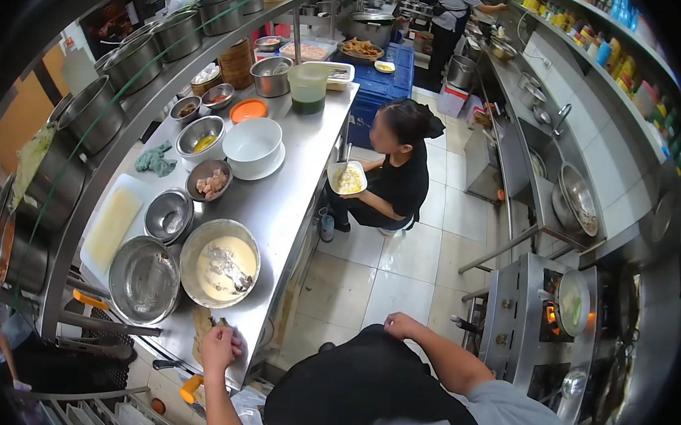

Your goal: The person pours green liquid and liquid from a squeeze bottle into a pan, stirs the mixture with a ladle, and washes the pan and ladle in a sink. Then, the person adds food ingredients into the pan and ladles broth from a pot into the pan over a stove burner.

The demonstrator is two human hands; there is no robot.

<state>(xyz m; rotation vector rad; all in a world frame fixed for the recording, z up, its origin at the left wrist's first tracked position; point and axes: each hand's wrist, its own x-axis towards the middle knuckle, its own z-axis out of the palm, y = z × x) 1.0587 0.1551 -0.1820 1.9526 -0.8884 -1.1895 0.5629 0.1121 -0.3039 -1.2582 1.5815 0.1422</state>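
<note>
My left hand (221,346) is at the near end of the steel table, its fingers curled together beside a flat brownish-green piece (203,331). What the fingers hold, if anything, is hidden. Just beyond it stands a large steel bowl of pale batter (223,269), with a dark, flour-dusted piece (233,278) lying in the batter. An empty-looking steel bowl with whitish smears (144,282) sits to its left. My right hand (402,326) is loosely closed in front of my black apron (337,378), away from the table; nothing shows in it.
Smaller bowls, one with raw meat pieces (209,183), and a white bowl (252,141) stand farther along the table. A person (403,169) crouches in the aisle holding a dish of food (348,179). At right, a pan (573,301) sits over a lit burner (552,316).
</note>
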